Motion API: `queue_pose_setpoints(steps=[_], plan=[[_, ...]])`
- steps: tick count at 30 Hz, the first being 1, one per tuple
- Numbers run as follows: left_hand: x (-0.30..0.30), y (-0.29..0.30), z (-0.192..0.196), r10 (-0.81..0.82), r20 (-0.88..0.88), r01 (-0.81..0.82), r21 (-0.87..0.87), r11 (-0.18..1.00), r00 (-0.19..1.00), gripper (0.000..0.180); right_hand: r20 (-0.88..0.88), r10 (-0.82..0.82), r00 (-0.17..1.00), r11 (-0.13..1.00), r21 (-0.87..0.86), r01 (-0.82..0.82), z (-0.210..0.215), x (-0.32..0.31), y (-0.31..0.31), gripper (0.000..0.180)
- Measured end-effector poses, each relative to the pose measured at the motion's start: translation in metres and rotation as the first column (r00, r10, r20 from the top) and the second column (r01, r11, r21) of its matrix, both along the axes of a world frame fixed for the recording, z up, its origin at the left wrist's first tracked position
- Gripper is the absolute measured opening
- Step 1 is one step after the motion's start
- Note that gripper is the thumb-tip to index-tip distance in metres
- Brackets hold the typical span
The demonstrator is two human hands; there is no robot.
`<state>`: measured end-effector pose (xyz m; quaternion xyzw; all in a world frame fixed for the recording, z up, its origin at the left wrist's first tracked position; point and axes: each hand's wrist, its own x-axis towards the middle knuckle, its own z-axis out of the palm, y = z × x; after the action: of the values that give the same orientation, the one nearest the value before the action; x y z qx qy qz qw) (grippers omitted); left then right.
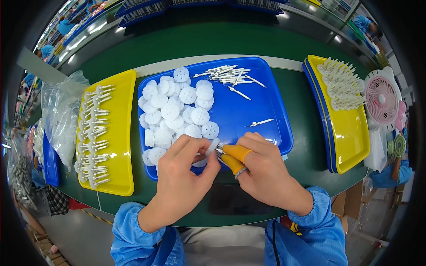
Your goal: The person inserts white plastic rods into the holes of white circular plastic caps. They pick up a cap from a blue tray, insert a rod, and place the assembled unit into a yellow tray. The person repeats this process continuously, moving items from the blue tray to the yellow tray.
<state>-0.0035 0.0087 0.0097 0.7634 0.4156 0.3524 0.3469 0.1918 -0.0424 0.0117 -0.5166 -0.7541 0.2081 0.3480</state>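
Observation:
Above the front edge of the blue tray [277,119], my two hands meet at one small part. My left hand [182,175] is closed, pinching a round white plastic disc [213,146] edge-on between thumb and fingers. Orange finger cots cover two fingertips of my right hand [268,166], which is closed against the disc's face. Slim white-and-metal pieces [219,150] show between those fingertips, mostly hidden. A heap of white slotted discs [171,111] fills the tray's left part. Thin white pins with metal tips [228,74] lie at its back, and a single pin [259,123] lies nearer my right hand.
On the left, a yellow tray [122,133] carries discs with pins standing out; a clear plastic bag [64,119] is beyond it. Stacked trays at right hold more pinned discs [341,84], beside a pink-and-white fan [382,99]. Dark trays [142,13] line the back; people work farther off.

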Motion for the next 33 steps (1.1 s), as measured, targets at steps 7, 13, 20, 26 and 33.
queue_pose_setpoints(steps=[7, 13, 20, 26, 33], plan=[[0.001, -0.005, -0.001, -0.003, -0.004, 0.003, 0.018, 1.000, 1.000, 0.015, -0.111, -0.069, 0.991, 0.997, 0.025, 0.073, -0.008, -0.004, -0.008, 0.029], [0.001, -0.007, -0.010, 0.021, -0.020, -0.019, 0.086, 0.996, 1.000, 0.016, -0.140, -0.128, 0.982, 0.991, 0.017, 0.131, -0.008, -0.016, 0.003, 0.031], [-0.036, 0.044, 0.008, 0.307, -0.011, -0.293, 0.266, 0.918, 0.952, 0.012, 0.242, -0.358, 0.902, 0.933, 0.048, 0.358, -0.008, 0.045, 0.014, 0.027], [-0.122, 0.141, 0.003, 0.572, -0.204, -0.497, 0.323, 0.805, 0.794, 0.020, 0.323, -0.374, 0.870, 0.922, 0.029, 0.386, -0.021, 0.051, 0.015, 0.030], [-0.153, 0.223, -0.025, 0.621, -0.335, -0.496, 0.390, 0.776, 0.709, 0.024, 0.253, -0.375, 0.892, 0.925, 0.040, 0.378, -0.028, 0.048, 0.012, 0.019]])
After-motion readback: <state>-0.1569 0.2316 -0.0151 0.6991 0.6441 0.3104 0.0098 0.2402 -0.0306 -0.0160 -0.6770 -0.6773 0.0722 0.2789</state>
